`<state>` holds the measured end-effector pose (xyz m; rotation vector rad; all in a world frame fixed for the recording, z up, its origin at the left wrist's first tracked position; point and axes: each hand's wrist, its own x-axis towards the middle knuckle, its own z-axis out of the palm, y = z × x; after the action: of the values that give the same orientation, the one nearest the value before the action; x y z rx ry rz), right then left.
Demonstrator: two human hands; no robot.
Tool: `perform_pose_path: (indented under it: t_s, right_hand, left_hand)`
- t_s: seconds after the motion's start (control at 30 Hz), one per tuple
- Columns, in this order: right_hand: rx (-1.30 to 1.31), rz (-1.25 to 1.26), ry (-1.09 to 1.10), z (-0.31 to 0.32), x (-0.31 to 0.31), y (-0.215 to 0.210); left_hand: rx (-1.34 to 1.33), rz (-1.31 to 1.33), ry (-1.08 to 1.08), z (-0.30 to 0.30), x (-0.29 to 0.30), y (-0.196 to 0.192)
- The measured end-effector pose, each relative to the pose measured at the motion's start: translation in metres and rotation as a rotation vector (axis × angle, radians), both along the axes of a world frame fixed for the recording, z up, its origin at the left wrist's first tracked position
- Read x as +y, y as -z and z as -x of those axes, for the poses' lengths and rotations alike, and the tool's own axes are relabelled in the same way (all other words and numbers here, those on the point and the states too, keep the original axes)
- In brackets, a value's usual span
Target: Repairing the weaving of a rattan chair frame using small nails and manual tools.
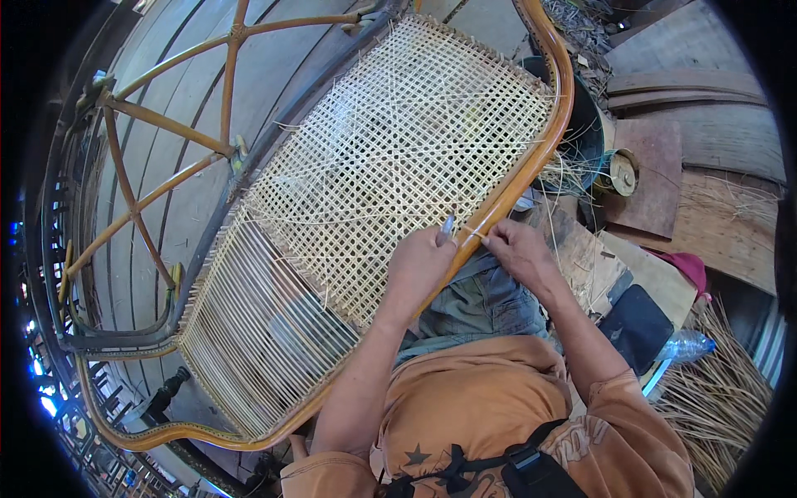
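Across my lap leans a curved, varnished rattan frame (558,124) with a woven cane panel (398,124) inside it. My left hand (422,264) is closed around a small tool with a pale, bluish handle (447,224), at the panel's near edge by the rail. Its working end is too small to make out. Just across the rail, my right hand (520,251) pinches a thin pale cane strand (473,231) that crosses the wood between both hands. Parallel strands (257,307) fill the lower left section without a cross weave. Several loose strand ends stick out along the weave.
A rattan framework of crossed poles (170,124) stands at the left on the plank floor. To the right are a dark bucket (588,133), a tin can (620,172), wooden boards (647,178), a plastic bottle (687,346) and a pile of cane strips (722,398).
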<state>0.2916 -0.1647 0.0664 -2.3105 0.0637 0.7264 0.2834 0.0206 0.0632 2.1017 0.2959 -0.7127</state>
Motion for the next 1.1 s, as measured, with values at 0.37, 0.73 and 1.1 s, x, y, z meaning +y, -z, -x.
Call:
perform_pose_path:
  t_s: [0.37, 0.73, 1.1]
  right_hand:
    - [0.058, -0.002, -0.094, 0.018, 0.044, -0.005]
    - [0.204, 0.085, 0.14, -0.007, 0.045, -0.012]
    - [0.146, 0.079, 0.111, -0.006, 0.04, 0.001]
  left_hand:
    - [0.064, -0.003, 0.51, -0.076, -0.001, -0.012]
    - [-0.068, -0.46, 0.723, -0.051, 0.038, -0.018]
    - [-0.171, -0.568, 0.955, -0.068, 0.008, -0.038]
